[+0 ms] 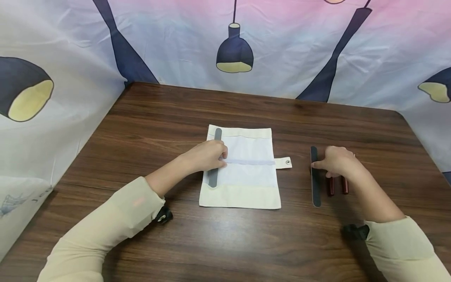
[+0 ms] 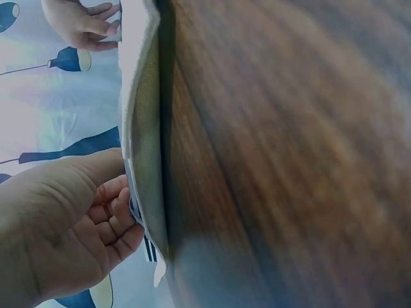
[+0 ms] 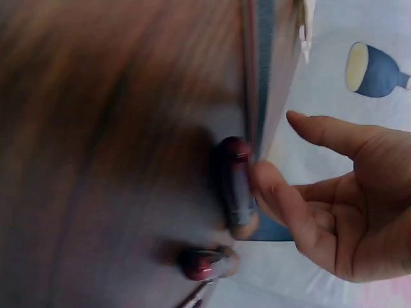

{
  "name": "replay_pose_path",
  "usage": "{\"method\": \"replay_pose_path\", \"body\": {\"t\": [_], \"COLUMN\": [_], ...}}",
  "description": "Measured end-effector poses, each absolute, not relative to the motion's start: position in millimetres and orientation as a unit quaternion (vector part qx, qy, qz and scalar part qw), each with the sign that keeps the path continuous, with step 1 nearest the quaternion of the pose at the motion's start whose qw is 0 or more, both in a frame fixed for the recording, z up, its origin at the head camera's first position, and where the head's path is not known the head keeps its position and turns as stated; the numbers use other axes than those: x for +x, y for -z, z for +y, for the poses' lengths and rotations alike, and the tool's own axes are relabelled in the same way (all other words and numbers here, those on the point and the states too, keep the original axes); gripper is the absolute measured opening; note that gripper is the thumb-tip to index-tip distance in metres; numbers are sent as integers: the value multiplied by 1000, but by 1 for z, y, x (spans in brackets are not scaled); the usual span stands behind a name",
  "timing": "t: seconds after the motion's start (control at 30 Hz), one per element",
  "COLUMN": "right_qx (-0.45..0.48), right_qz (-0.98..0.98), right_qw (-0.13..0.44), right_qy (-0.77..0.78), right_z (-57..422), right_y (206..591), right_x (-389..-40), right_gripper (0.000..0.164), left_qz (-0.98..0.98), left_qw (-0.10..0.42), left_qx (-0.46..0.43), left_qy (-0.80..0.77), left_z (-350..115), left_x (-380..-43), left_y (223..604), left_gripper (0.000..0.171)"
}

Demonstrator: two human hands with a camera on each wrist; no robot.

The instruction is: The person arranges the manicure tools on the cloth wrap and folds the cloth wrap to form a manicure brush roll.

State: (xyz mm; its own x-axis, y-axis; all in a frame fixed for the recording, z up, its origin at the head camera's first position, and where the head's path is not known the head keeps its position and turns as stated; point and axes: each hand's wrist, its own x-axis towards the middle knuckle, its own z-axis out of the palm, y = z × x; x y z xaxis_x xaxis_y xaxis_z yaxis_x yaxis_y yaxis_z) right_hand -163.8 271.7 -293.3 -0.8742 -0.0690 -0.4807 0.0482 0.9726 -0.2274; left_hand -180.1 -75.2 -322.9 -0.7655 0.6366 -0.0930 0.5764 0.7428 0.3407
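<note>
One file on the pouch, another loose beside the red-handled tools

A pale cloth pouch (image 1: 255,197) lies opened out around the middle of the table (image 1: 243,246), its snap strap (image 1: 283,163) pointing towards the table's right edge. A grey file (image 1: 213,178) runs along the pouch's left side, one end near the pouch's far edge, the other at the near flap. The left hand (image 1: 208,154) is on it, fingers bent inward; I cannot tell whether they pinch the file, the cloth or the band (image 1: 250,161) across the pouch's middle.

Between the pouch and the table's right edge lies a second file (image 1: 315,192), with two red-handled tools, one near (image 1: 331,187) and one farther right (image 1: 345,185), just beside it. The right hand (image 1: 337,159) is over this group, thumb and fingers apart in the right wrist view, clasped on nothing.

What could go wrong: the left file's crossing with the band is covered by the hand, so if it merely lies on top, lifting or tilting the pouch could let it slide off. Pulling on the band might ruck the thin cloth and turn the file askew. On the right, the loose file is flat and close to the tools; fingers closing carelessly could nudge a rounded handle and set it rolling, or scrape the file along without lifting it.
</note>
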Motion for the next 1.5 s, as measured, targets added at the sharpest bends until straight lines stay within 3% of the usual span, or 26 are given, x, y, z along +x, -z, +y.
{"method": "replay_pose_path", "body": {"t": [0.43,0.7,1.13,1.5], "right_qx": [-4,4,23,32], "right_qz": [952,936,938,897], "right_qw": [249,252,134,-10], "right_qy": [178,247,320,440], "right_z": [275,277,268,208], "right_y": [308,309,275,255], "right_x": [-167,-168,-180,-203], "right_gripper": [29,60,62,54], "left_qz": [912,911,910,908], "left_qw": [104,99,94,87], "left_qx": [347,352,346,348], "left_qy": [-192,-189,-208,-217], "left_z": [-77,-77,-78,-77], "left_x": [-185,-185,-184,-185], "left_y": [326,326,329,329], "left_gripper": [8,8,7,7]}}
